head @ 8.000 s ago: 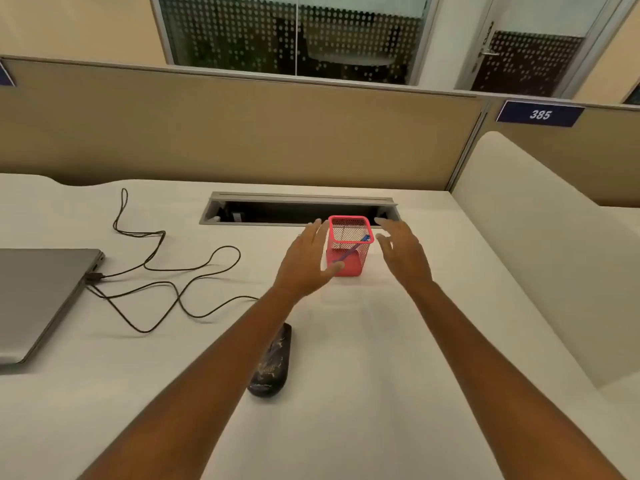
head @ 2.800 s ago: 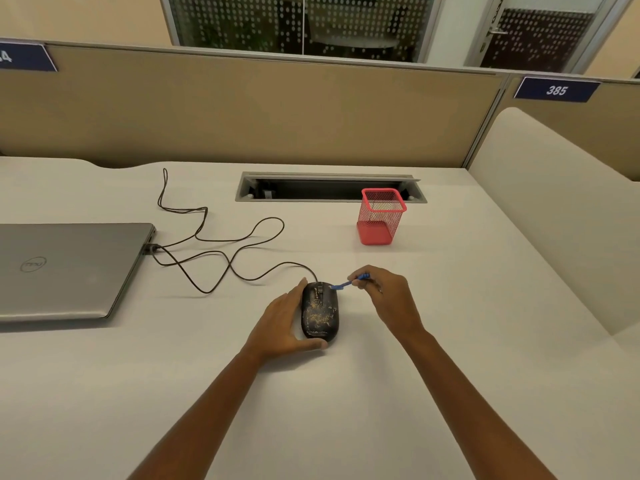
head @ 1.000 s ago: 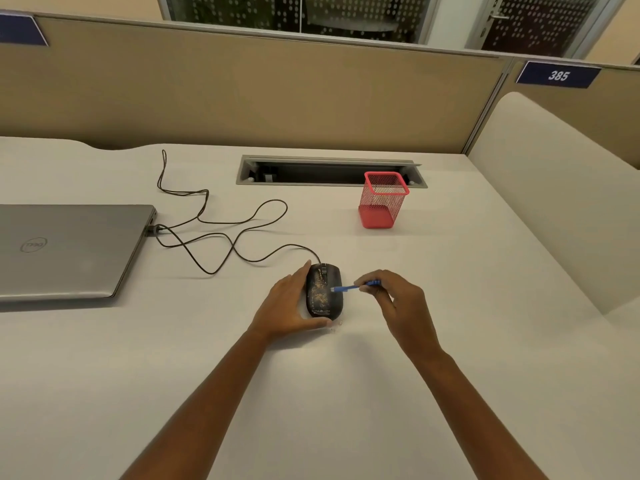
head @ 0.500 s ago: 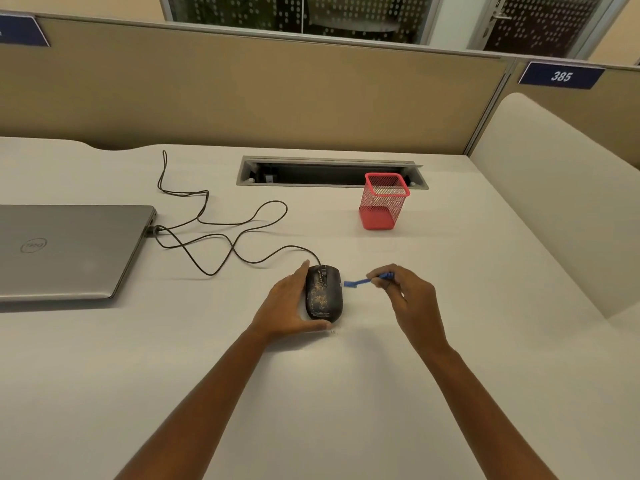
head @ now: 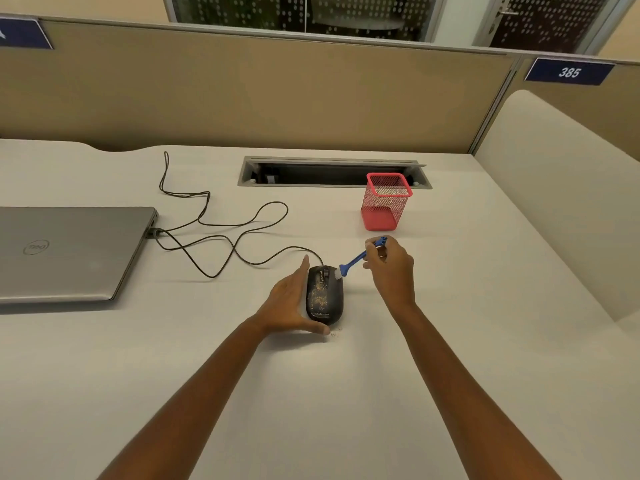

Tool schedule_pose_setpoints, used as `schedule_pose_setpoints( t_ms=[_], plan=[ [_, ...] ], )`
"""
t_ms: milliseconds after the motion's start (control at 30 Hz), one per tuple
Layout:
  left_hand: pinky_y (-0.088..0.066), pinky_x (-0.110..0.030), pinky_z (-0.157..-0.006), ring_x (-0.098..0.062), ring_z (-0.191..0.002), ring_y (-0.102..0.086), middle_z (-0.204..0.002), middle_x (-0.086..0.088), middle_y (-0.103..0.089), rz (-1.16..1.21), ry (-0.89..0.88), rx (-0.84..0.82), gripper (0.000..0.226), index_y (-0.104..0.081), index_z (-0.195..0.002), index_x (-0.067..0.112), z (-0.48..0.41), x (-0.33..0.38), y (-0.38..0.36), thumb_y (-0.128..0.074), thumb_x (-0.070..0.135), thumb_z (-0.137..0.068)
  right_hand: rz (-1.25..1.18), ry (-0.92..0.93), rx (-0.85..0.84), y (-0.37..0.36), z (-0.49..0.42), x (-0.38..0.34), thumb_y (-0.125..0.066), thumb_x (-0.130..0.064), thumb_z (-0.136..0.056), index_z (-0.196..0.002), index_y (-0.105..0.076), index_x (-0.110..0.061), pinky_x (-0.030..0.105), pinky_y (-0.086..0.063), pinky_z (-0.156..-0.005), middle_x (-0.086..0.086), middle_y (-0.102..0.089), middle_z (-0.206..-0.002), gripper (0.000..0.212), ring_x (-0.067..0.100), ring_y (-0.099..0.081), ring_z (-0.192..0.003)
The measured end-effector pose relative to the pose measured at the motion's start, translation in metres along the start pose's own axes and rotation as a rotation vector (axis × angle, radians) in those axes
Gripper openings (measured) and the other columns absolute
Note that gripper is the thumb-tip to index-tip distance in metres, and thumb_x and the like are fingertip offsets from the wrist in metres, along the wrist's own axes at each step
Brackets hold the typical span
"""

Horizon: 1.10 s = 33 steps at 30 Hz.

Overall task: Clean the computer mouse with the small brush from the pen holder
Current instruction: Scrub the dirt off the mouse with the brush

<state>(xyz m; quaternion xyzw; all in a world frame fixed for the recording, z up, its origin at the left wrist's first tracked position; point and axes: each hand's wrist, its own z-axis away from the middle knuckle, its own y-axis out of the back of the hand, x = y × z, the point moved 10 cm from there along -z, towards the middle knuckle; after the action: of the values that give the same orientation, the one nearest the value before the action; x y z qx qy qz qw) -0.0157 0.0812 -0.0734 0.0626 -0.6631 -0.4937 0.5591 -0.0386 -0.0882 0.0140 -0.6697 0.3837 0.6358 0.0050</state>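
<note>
A black computer mouse [head: 325, 295] speckled with tan dirt lies on the white desk. My left hand [head: 289, 303] cups its left side and rear, thumb under the back edge. My right hand [head: 391, 268] pinches the handle of a small blue brush [head: 353, 262], whose white bristles touch the front right corner of the mouse. The red mesh pen holder [head: 385, 201] stands empty behind my right hand. A few crumbs [head: 334, 333] lie on the desk just behind the mouse.
A shut grey laptop [head: 69, 252] lies at the left, with the mouse's black cable [head: 221, 233] looping from it across the desk. An open cable slot [head: 332, 172] runs along the back. A beige partition stands behind and a cream panel [head: 554, 188] at the right.
My right hand has lifted the brush from the mouse's middle and moved it forward to the front right corner. The left hand and mouse have stayed in place.
</note>
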Motion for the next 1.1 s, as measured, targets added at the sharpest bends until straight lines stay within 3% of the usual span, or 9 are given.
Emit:
schedule_pose_setpoints(
  t_ms=[267, 367, 433, 533, 667, 833, 900, 1000, 1100],
  plan=[
    [-0.023, -0.031, -0.106, -0.021, -0.131, -0.032, -0.145, -0.001, -0.033, -0.009, -0.023, 0.019, 0.139, 0.002, -0.145, 0.017, -0.007, 0.002, 0.002, -0.059, 0.076, -0.035, -0.105, -0.21, 0.012, 0.003, -0.008, 0.029, -0.049, -0.014, -0.091, -0.098, -0.055, 0.002, 0.028, -0.052, -0.069, 0.023, -0.068, -0.096, 0.019, 0.014, -0.061, -0.06],
    [-0.022, -0.027, -0.103, -0.02, -0.13, -0.032, -0.144, -0.001, -0.033, 0.001, -0.022, 0.028, 0.138, 0.001, -0.145, 0.018, -0.008, 0.002, 0.003, -0.061, 0.074, -0.034, -0.133, -0.25, 0.006, -0.001, -0.008, 0.034, -0.05, -0.015, -0.091, -0.1, -0.055, 0.002, 0.012, -0.05, -0.055, 0.022, -0.068, -0.097, 0.02, 0.005, -0.056, -0.053],
    [-0.022, -0.026, -0.101, -0.02, -0.128, -0.034, -0.143, -0.001, -0.033, 0.012, -0.022, 0.041, 0.137, 0.001, -0.145, 0.019, -0.009, 0.002, 0.004, -0.067, 0.07, -0.036, -0.134, -0.258, -0.008, -0.004, -0.01, 0.035, -0.049, -0.015, -0.091, -0.103, -0.054, 0.003, 0.004, -0.046, -0.045, 0.022, -0.068, -0.099, 0.022, 0.01, -0.059, -0.056],
    [-0.023, -0.029, -0.104, -0.019, -0.129, -0.032, -0.145, -0.001, -0.029, 0.049, -0.025, 0.072, 0.134, 0.001, -0.144, 0.023, -0.008, 0.001, 0.005, -0.07, 0.066, -0.039, -0.117, -0.215, -0.02, -0.006, -0.014, 0.028, -0.049, -0.016, -0.091, -0.102, -0.055, 0.003, 0.006, -0.047, -0.051, 0.023, -0.068, -0.1, 0.023, 0.018, -0.063, -0.071],
    [-0.021, -0.03, -0.106, -0.016, -0.132, -0.027, -0.148, 0.0, -0.023, 0.059, -0.056, 0.118, 0.132, 0.003, -0.143, 0.027, -0.006, 0.0, 0.005, -0.069, 0.068, -0.04, -0.132, -0.122, -0.002, -0.005, -0.016, 0.008, -0.051, -0.017, -0.091, -0.101, -0.056, 0.003, 0.022, -0.051, -0.069, 0.021, -0.069, -0.101, 0.023, 0.016, -0.062, -0.072],
    [-0.021, -0.027, -0.105, -0.001, -0.123, -0.022, -0.149, 0.004, -0.02, 0.089, -0.081, 0.169, 0.123, 0.009, -0.136, 0.045, -0.003, 0.0, 0.007, -0.069, 0.066, -0.043, -0.113, -0.076, -0.057, -0.009, -0.008, 0.001, -0.049, -0.015, -0.092, -0.099, -0.057, 0.003, 0.021, -0.05, -0.067, 0.022, -0.07, -0.096, 0.022, 0.016, -0.061, -0.071],
    [-0.021, -0.028, -0.106, -0.001, -0.125, -0.022, -0.149, 0.005, -0.02, 0.085, -0.091, 0.186, 0.121, 0.012, -0.132, 0.051, -0.002, 0.0, 0.008, -0.07, 0.065, -0.044, -0.089, -0.068, -0.087, -0.006, -0.008, 0.0, -0.048, -0.015, -0.092, -0.098, -0.057, 0.004, 0.018, -0.049, -0.065, 0.023, -0.07, -0.093, 0.022, 0.017, -0.061, -0.07],
    [-0.023, -0.03, -0.108, -0.006, -0.131, -0.023, -0.148, 0.007, -0.019, 0.083, -0.099, 0.21, 0.121, 0.014, -0.13, 0.054, -0.001, 0.0, 0.009, -0.071, 0.064, -0.045, -0.081, -0.065, -0.13, -0.004, -0.012, -0.004, -0.048, -0.014, -0.092, -0.097, -0.059, 0.005, 0.026, -0.051, -0.07, 0.024, -0.069, -0.092, 0.022, 0.019, -0.06, -0.068],
    [-0.023, -0.03, -0.107, -0.003, -0.13, -0.023, -0.142, 0.017, -0.02, 0.084, -0.119, 0.229, 0.12, 0.013, -0.131, 0.055, 0.0, 0.002, 0.011, -0.071, 0.065, -0.045, -0.066, -0.011, -0.09, -0.005, -0.017, -0.015, -0.049, -0.015, -0.092, -0.096, -0.058, 0.004, 0.013, -0.048, -0.062, 0.023, -0.069, -0.093, 0.022, 0.016, -0.06, -0.069]
  ],
)
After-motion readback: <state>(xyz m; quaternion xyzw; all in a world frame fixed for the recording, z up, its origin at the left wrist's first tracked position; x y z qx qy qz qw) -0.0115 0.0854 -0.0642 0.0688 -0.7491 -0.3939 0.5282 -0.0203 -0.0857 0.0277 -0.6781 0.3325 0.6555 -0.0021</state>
